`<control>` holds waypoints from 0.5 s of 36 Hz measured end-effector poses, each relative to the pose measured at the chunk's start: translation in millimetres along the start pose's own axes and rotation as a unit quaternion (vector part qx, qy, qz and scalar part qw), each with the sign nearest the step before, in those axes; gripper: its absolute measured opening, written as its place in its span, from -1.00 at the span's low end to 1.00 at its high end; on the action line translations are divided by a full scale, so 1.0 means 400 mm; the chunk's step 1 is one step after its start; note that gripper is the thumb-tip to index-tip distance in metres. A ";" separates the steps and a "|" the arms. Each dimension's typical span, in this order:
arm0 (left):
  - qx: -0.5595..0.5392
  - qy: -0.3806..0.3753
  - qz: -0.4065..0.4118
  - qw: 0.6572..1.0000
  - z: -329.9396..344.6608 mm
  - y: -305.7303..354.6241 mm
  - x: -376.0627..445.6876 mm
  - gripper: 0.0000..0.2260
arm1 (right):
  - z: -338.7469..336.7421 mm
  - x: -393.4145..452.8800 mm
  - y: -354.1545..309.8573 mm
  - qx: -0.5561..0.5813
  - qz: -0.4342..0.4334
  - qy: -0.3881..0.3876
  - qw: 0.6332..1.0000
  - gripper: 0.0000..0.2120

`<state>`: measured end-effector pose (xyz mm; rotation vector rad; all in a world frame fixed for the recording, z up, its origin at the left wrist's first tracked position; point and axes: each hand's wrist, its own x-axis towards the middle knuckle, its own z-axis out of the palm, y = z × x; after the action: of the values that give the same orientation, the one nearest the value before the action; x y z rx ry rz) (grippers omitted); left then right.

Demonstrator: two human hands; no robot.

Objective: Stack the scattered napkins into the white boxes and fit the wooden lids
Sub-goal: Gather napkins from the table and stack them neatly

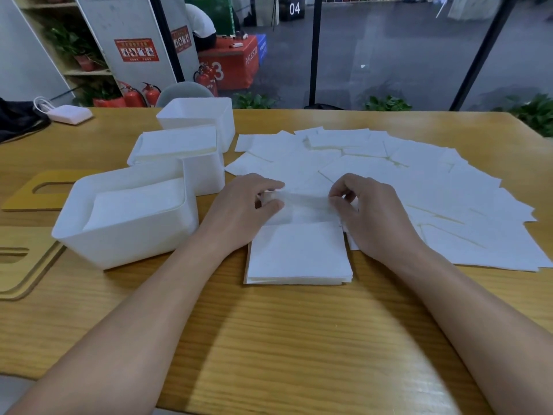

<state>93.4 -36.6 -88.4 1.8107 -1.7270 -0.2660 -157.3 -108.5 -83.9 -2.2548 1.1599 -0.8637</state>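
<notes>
Napkins are what I'm sorting, and going from my left I count two wooden lids first: one [39,190] lying flat behind the nearest box with its slot showing, and another [21,265] at the table's left edge, partly cut off from view. Next come three white boxes in a row running away from me. The near box [119,244] holds a stack of napkins well below its rim. The middle box [203,175] is filled to the top, its napkins standing a little above the rim. The far box [197,115] shows only its walls, so I cannot tell what is inside.

My left hand [242,205] and my right hand [374,214] each pinch one end of a single napkin [302,202], thumb against curled fingers, holding it stretched between them just above the table. It is blurred. Right below it, touching the table [269,339] in front of me, sits one neat stack of napkins [299,256].

Beyond my hands and off to my right, the loose napkins [434,190] spread in an overlapping fan, too many and too overlapped to count.

At the far left corner sit a white charger [70,113] with its cord and a dark cloth [18,118].
</notes>
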 end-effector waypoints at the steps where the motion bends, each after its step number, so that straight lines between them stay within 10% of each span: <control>1: 0.001 0.002 0.001 1.000 -0.001 0.002 0.001 -0.68 | -0.004 -0.002 -0.005 0.011 -0.005 -0.001 1.000 -0.87; 18: -0.145 0.065 0.052 0.986 -0.014 0.037 -0.011 -0.89 | -0.024 -0.014 -0.015 0.051 -0.072 0.063 0.994 -0.91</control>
<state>83.5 -30.1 -76.7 1.4907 -1.5947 -0.3294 -163.4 -101.6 -75.2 -2.2485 0.9917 -1.1097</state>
